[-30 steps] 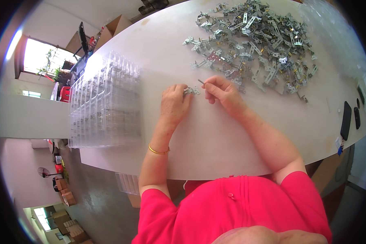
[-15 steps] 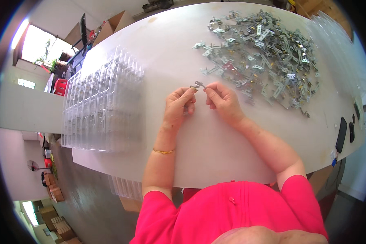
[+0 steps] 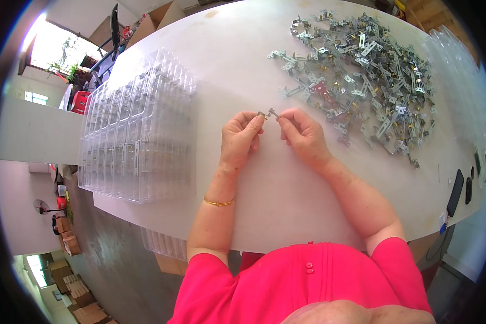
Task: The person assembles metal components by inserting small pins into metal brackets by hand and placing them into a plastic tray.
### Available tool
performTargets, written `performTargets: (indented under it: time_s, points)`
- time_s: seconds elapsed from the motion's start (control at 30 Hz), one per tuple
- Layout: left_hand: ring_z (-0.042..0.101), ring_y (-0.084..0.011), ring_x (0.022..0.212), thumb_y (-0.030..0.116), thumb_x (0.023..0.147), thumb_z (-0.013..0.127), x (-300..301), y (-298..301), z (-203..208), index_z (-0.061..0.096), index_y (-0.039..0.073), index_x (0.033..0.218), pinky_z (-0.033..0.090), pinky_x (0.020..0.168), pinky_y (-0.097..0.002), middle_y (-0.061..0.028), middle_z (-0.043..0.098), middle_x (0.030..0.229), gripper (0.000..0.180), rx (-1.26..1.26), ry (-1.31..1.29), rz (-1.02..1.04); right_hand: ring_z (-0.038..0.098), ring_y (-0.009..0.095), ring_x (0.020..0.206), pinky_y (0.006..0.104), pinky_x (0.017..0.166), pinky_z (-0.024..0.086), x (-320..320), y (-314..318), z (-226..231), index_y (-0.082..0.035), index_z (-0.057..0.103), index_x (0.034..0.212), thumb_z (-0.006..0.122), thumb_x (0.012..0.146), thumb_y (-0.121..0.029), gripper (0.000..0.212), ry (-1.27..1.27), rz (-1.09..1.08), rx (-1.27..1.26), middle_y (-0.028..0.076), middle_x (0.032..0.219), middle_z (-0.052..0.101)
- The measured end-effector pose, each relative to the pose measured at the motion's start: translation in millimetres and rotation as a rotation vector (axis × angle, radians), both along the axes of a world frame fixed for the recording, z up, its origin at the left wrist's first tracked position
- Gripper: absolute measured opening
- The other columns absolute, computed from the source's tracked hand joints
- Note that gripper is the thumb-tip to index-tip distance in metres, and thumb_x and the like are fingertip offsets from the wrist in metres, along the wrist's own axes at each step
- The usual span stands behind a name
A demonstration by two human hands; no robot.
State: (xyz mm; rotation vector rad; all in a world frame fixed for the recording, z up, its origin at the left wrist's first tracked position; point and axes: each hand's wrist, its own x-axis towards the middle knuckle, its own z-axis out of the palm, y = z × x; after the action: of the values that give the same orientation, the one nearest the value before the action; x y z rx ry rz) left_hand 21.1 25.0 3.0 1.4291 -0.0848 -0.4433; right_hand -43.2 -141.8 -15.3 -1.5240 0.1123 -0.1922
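Above the middle of the table (image 3: 286,205), my two hands are close together, fingertips facing. My left hand (image 3: 238,140) is closed in a pinch on a small metal piece (image 3: 262,115) with a brass-coloured bit; the fingers cover most of it. Between thumb and forefinger, my right hand (image 3: 306,139) grips a small grey metal part (image 3: 272,112) by its thin end. A narrow gap seems to separate the two pieces. Beyond my right hand spreads a heap of silvery metal brackets (image 3: 370,81), some with brass-coloured bits and a few reddish.
Clear plastic compartment trays (image 3: 137,129) holding small metal parts are stacked at the left. Clear plastic sheets or trays (image 3: 453,75) lie at the far right. A black phone-like object (image 3: 455,193) and keys rest near the right edge. Cardboard boxes (image 3: 92,313) stand on the floor.
The grey part in my right hand has moved slightly away from the piece in my left hand; before, they appeared to touch. The whole view has shifted a little.
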Motion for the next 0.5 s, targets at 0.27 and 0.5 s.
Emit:
performTargets:
  time_s: [0.27, 0.5]
  points:
    - [0.047, -0.0016, 0.05, 0.014, 0.093, 0.072, -2.0, -1.8, -7.7, 0.067, -0.002, 0.101, 0.032, 0.042, -0.0175, -0.0011, 0.062, 0.074, 0.018, 0.215, -0.265, -0.028, 0.057, 0.008, 0.064, 0.0244, 0.059, 0.047, -5.2, 0.7, 8.6, -0.003, 0.059, 0.112, 0.06, 0.099, -0.014, 0.017, -0.026, -0.001, -0.047, 0.002, 0.071, 0.062]
    - [0.051, -0.0008, 0.058, 0.012, 0.093, 0.071, -6.5, -0.7, -5.8, 0.067, -0.002, 0.101, 0.038, 0.049, -0.0168, 0.0001, 0.065, 0.079, 0.016, 0.266, -0.367, -0.066, 0.057, 0.009, 0.067, 0.0252, 0.061, 0.048, -5.2, -0.1, 3.3, -0.005, 0.062, 0.107, 0.063, 0.097, -0.015, 0.015, -0.049, 0.005, -0.11, 0.003, 0.078, 0.062]
